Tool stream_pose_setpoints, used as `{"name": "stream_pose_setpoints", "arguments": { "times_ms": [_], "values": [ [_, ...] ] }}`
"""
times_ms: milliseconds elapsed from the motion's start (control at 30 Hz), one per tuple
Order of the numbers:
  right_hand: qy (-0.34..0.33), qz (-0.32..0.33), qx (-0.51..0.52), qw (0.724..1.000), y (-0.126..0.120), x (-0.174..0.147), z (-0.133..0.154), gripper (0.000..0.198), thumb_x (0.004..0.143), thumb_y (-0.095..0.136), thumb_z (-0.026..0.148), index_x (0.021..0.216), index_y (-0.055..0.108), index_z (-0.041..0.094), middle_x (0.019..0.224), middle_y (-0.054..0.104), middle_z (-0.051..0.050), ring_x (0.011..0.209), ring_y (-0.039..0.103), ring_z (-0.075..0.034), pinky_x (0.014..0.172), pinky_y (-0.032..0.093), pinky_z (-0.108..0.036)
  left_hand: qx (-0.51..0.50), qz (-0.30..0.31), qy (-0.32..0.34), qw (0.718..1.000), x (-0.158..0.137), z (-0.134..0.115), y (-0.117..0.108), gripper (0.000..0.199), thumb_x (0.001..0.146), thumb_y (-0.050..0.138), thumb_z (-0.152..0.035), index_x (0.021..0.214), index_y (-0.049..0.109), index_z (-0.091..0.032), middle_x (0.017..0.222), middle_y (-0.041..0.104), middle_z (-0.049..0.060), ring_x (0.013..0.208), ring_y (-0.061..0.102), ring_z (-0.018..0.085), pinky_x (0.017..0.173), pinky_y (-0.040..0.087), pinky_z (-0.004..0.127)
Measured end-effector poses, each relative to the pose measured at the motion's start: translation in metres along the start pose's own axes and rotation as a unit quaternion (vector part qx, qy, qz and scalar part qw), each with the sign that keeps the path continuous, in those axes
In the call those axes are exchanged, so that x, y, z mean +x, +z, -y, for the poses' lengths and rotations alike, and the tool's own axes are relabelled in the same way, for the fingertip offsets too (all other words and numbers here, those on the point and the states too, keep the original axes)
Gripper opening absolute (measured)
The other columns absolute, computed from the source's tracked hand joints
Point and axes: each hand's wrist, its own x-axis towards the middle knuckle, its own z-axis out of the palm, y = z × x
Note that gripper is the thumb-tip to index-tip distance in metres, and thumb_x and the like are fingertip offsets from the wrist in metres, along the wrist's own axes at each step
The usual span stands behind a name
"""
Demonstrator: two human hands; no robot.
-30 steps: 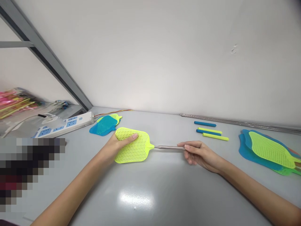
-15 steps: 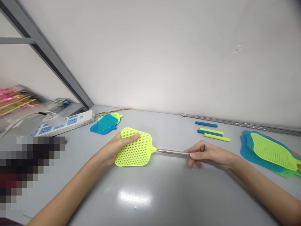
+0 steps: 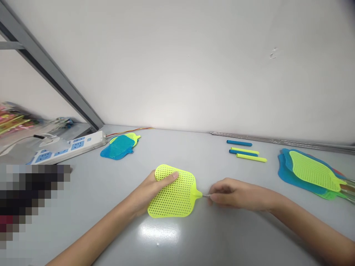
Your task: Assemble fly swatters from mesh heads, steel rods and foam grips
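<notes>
My left hand grips the yellow perforated head of a fly swatter, thumb on top and fingers hidden beneath. From the head's narrow neck a thin metal rod runs to the right. My right hand is closed around this rod close to the neck, and hides the rest of it. Behind my right hand lie several short plastic tubes, among them a blue tube and a yellow tube.
Blue and yellow swatter heads lie at the back left, beside a white power strip. Metal rods line the wall. At the right is a pile of swatters. Plastic-wrapped goods stand far left.
The swatter head and my left hand have moved right and nearer to me. My right hand has slid along the rod toward the head's neck, so less rod shows.
</notes>
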Motion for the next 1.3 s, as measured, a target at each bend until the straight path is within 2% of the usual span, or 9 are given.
{"name": "stream_pose_setpoints", "arguments": {
  "times_ms": [167,433,567,833,1033,1300],
  "values": [
    [0.022,-0.042,0.044,0.998,0.001,0.003,-0.001,0.037,0.075,0.048,0.051,0.082,0.061,0.017,0.063,0.039,0.002,0.055,0.032,-0.007,0.046,0.026,-0.018,0.023,0.019,-0.004,1.000,0.000,0.002,0.002,0.035,0.066,0.066,-0.033,0.095,0.055,-0.018,0.097,0.063,0.009,0.083,0.061,0.022,0.072,0.048,0.033],
    [0.093,0.004,0.099,0.991,0.010,0.006,-0.012,0.039,0.072,0.051,0.051,0.070,0.060,0.013,0.050,0.030,0.005,0.042,0.020,-0.004,0.037,0.010,-0.020,0.073,0.010,-0.025,0.997,0.001,0.016,0.007,0.033,0.063,0.067,-0.034,0.090,0.060,-0.016,0.092,0.065,0.009,0.079,0.062,0.023,0.068,0.049,0.033],
    [0.108,0.011,0.132,0.985,0.011,0.005,-0.012,0.038,0.071,0.053,0.051,0.069,0.059,0.013,0.050,0.029,0.005,0.041,0.018,-0.004,0.036,0.007,-0.021,0.060,0.027,-0.030,0.997,0.001,0.018,0.008,0.034,0.064,0.067,-0.034,0.092,0.060,-0.016,0.095,0.065,0.010,0.080,0.062,0.023,0.068,0.049,0.033],
    [0.109,0.012,0.147,0.983,0.011,0.007,-0.016,0.038,0.067,0.057,0.051,0.069,0.061,0.013,0.049,0.031,0.005,0.041,0.018,-0.004,0.035,0.007,-0.021,0.065,0.007,-0.036,0.997,0.000,0.019,0.011,0.035,0.064,0.067,-0.035,0.093,0.059,-0.017,0.098,0.064,0.010,0.081,0.062,0.023,0.069,0.049,0.033],
    [0.104,0.007,0.146,0.984,0.011,0.008,-0.018,0.039,0.068,0.056,0.051,0.070,0.062,0.013,0.048,0.032,0.005,0.040,0.019,-0.003,0.035,0.008,-0.020,0.076,-0.005,-0.031,0.997,0.000,0.018,0.012,0.035,0.063,0.068,-0.035,0.091,0.060,-0.017,0.093,0.065,0.009,0.079,0.062,0.023,0.067,0.049,0.032],
    [0.095,0.012,0.155,0.983,0.011,0.010,-0.019,0.036,0.070,0.055,0.048,0.071,0.063,0.013,0.048,0.030,0.006,0.039,0.018,-0.003,0.034,0.007,-0.020,0.039,0.021,-0.037,0.998,0.000,0.018,0.010,0.036,0.063,0.068,-0.033,0.094,0.059,-0.017,0.097,0.064,0.010,0.080,0.062,0.022,0.068,0.049,0.031]
  ]
}}
